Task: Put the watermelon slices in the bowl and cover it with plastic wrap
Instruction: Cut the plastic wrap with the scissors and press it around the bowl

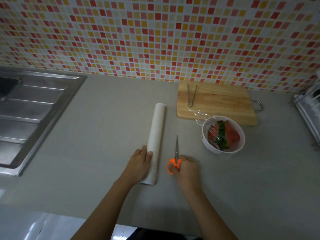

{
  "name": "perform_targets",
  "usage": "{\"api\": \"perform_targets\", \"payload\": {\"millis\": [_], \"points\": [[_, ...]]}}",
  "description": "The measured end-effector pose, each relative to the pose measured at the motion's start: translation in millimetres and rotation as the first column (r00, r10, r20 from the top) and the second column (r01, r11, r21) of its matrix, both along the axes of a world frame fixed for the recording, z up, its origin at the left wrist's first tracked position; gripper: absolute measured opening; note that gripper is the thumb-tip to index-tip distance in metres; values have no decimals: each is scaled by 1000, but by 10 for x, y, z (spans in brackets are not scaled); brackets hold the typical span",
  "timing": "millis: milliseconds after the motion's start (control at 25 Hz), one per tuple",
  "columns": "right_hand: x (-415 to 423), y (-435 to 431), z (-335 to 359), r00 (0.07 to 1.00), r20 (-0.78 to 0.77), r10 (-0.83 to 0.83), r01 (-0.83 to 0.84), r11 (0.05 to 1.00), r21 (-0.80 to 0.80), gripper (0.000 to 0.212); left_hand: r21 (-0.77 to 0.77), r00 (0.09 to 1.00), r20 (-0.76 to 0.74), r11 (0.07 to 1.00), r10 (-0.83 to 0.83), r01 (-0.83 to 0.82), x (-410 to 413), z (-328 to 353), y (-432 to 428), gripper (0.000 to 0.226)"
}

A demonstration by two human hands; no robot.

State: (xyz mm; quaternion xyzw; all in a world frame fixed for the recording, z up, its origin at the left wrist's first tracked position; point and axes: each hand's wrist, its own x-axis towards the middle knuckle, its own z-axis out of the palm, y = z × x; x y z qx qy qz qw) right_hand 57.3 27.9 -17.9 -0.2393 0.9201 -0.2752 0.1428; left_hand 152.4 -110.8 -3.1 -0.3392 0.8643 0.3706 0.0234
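Note:
A white bowl [223, 149] stands on the grey counter right of centre, holding watermelon slices [225, 134] under a sheet of plastic wrap [200, 116] that trails onto the cutting board's edge. The white plastic wrap roll [155, 132] lies lengthwise in the middle of the counter. My left hand [140, 163] rests on the roll's near left side, fingers curled on it. My right hand [187, 168] grips the orange handles of scissors [175, 158], whose closed blades lie flat and point away from me.
A wooden cutting board [216, 101] with metal tongs [191, 94] on it lies behind the bowl against the tiled wall. A steel sink [34, 108] with drainer takes up the left. A dish rack [308, 111] stands at the right edge.

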Motion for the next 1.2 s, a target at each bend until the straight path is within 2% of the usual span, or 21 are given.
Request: {"api": "perform_targets", "payload": {"millis": [120, 200, 280, 320, 400, 440, 480, 520, 560, 600, 640, 720, 840, 880, 960, 1000, 1040, 1160, 1200], "points": [[15, 126, 193, 997, -35, -76, 67, 975, -212, 33, 112, 999, -16, 993, 38, -36, 14, -28, 12, 38], [-110, 322, 372, 981, -28, -193, 167, 907, -387, 29, 94, 990, -51, 987, 132, -127, 14, -15, 55, 46], [-400, 604, 483, 936, -59, -346, 275, 827, -491, 31, -42, 933, -207, 951, 293, -308, 3, 46, 137, 54], [-592, 764, 508, 904, -68, -422, 330, 790, -517, 35, -105, 893, -329, 928, 307, -357, -37, 99, 203, 55], [-1009, 1022, 491, 848, -28, -529, 438, 730, -525, 39, -149, 843, -497, 937, 205, -316, -202, 179, 375, 47], [-1214, 1084, 458, 836, 31, -547, 485, 712, -508, 38, -93, 839, -516, 962, 174, -257, -340, 194, 488, 40], [-1423, 1107, 419, 834, 108, -540, 523, 713, -467, 36, 40, 851, -488, 979, 193, -199, -522, 210, 625, 34], [-1632, 1091, 364, 841, 184, -509, 536, 736, -414, 34, 255, 874, -408, 952, 264, -168, -734, 236, 759, 32], [-1812, 1049, 313, 857, 267, -440, 513, 773, -374, 33, 501, 886, -288, 846, 364, -185, -950, 277, 888, 35], [-1946, 995, 279, 867, 365, -341, 469, 805, -363, 38, 678, 883, -148, 696, 445, -237, -1146, 308, 1000, 40], [-2018, 935, 261, 843, 485, -234, 443, 813, -378, 52, 759, 873, -58, 590, 483, -276, -1299, 306, 1080, 44], [-2023, 923, 245, 762, 639, -103, 439, 808, -394, 75, 810, 862, -47, 524, 505, -263, -1472, 293, 1146, 50], [-1853, 1122, 180, 739, 666, -98, 467, 787, -403, 68, 828, 828, -73, 497, 556, -260, -1561, 242, 1072, 49], [-1779, 1215, 107, 721, 683, -118, 501, 769, -397, 65, 828, 824, -66, 492, 562, -270, -1591, 194, 1024, 50], [-1633, 1362, -28, 599, 788, -142, 601, 730, -326, 61, 827, 833, -37, 485, 552, -285, -1656, 146, 930, 57], [-1587, 1396, -79, 557, 813, -170, 632, 722, -282, 59, 815, 853, -34, 508, 522, -278, -1691, 133, 893, 59], [-1593, 1414, -118, 553, 805, -215, 636, 733, -241, 57, 789, 883, -52, 561, 466, -249, -1719, 117, 865, 58], [-1877, 1428, -103, 782, 535, -321, 468, 869, -162, 61, 654, 958, -135, 749, 252, -105, -1732, 94, 814, 51], [-1992, 1404, -68, 799, 524, -295, 426, 892, -148, 69, 608, 964, -144, 789, 225, -93, -1733, 83, 810, 53]]}}
